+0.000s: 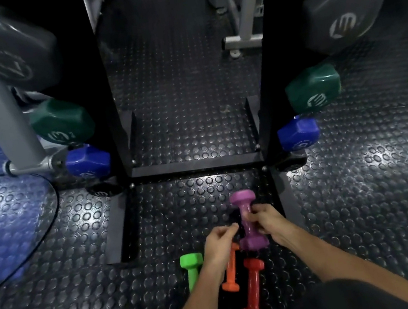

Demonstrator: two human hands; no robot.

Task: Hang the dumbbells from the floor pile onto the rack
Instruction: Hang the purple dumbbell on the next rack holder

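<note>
- Purple dumbbell [247, 221], glossy with hex-ish ends, sits in the right hand [264, 221], fingers curled round its thin handle, just in front of the rack [194, 165]
- left hand [219, 242] is loosely curled right beside it, holding nothing as far as I can see
- green dumbbell [191, 269], orange dumbbell [231, 274] and red dumbbell [253, 291] lie side by side on the floor [353, 196], which is black rubber with raised round studs
- rack is black metal, already carrying chunky grey, green and blue hex dumbbells on both sides
</note>
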